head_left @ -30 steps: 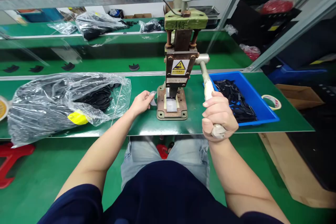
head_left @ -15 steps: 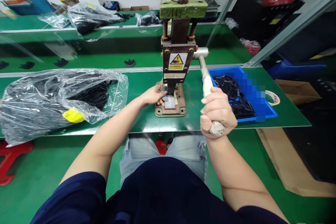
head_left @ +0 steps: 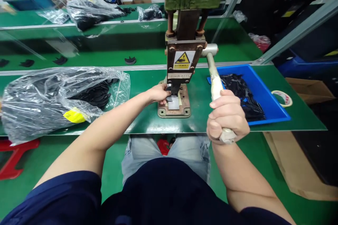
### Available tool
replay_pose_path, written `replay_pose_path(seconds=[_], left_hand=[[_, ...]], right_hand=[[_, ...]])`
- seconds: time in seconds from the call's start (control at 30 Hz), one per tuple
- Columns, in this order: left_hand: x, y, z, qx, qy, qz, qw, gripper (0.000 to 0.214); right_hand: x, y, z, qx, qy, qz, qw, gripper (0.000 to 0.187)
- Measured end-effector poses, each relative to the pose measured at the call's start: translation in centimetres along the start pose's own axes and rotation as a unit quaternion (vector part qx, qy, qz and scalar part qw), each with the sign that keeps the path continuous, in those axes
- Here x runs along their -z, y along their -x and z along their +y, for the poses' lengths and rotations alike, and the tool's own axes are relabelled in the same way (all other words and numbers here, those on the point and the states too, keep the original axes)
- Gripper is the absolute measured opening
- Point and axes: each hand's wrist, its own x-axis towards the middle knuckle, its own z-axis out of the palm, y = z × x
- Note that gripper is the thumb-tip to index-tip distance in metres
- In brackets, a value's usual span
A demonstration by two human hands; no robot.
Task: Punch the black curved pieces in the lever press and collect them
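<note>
My right hand [head_left: 228, 116] is wrapped round the taped lever [head_left: 216, 82] of a hand press [head_left: 182, 56], near the handle's lower end. Low down at the press, my left hand [head_left: 159, 94] pinches a small black curved piece [head_left: 169, 98] by its edge, under the press head. Part of that piece is hidden by my fingers and the punch. A pale metal plate [head_left: 173, 104] lies on the press base [head_left: 173, 113] just in front of it. On the front of the press is a yellow warning sign [head_left: 183, 59].
A clear bag of black curved parts [head_left: 52, 98] lies to the left. Right of the press stands a blue tray [head_left: 274, 109] with black pieces, beside a tape roll [head_left: 282, 98]. Several loose black parts [head_left: 130, 60] lie along the green surface behind.
The view has shifted slightly, so the press and both hands appear a little further right. My right hand still grips the lever, and my left still holds the black piece at the press.
</note>
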Motion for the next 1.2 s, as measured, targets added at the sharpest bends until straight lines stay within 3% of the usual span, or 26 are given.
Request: replay_pose_path(seconds=[0.1,0.2,0.27,0.3,0.37,0.4,0.5,0.57,0.67,0.83,1.03,1.2], left_hand=[[-0.4,1.3,-0.7,-0.047,0.021,-0.008,0.999,0.035],[1.6,2.5,-2.7,-0.115,0.039,-0.037,0.992,0.034],[5.1,3.2,-4.8,-0.133,-0.016,0.039,0.99,0.031],[7.4,3.6,-6.0,-0.12,-0.07,0.121,0.983,0.029],[12.5,4.0,-8.3,-0.036,-0.204,0.289,0.935,0.025],[15.0,4.1,-9.4,0.005,-0.259,0.333,0.907,0.025],[20.5,3.7,-11.5,0.071,-0.36,0.394,0.843,0.041],[22.1,3.0,-11.8,0.081,-0.399,0.398,0.822,0.057],[22.2,1.7,-11.1,0.085,-0.44,0.386,0.807,0.071],[20.9,1.5,-10.0,0.096,-0.49,0.334,0.8,0.045],[18.1,6.9,-11.0,-0.046,-0.478,0.342,0.808,0.044],[14.8,11.0,-11.1,-0.135,-0.378,0.285,0.871,0.045]], right_hand=[[0.1,-0.4,0.2,0.072,-0.045,0.018,0.996,0.023],[-0.2,-0.6,0.6,0.066,-0.04,0.028,0.997,0.025],[-0.4,-0.5,0.7,0.059,-0.041,0.043,0.996,0.027],[-0.5,-0.5,0.7,0.052,-0.042,0.051,0.996,0.028],[-0.6,-0.4,0.7,0.045,-0.042,0.059,0.996,0.029],[-0.7,-0.3,0.8,0.045,-0.043,0.063,0.996,0.03],[-0.9,-0.3,1.0,0.056,-0.044,0.077,0.995,0.03],[-0.9,-0.3,1.2,0.065,-0.043,0.08,0.994,0.029],[-0.7,-0.4,1.5,0.079,-0.04,0.072,0.993,0.027],[-0.3,-0.5,1.1,0.077,-0.029,0.05,0.995,0.023],[-0.7,-0.4,0.8,0.061,-0.039,0.061,0.996,0.023],[-1.1,-0.5,0.7,0.071,-0.053,0.074,0.993,0.027]])
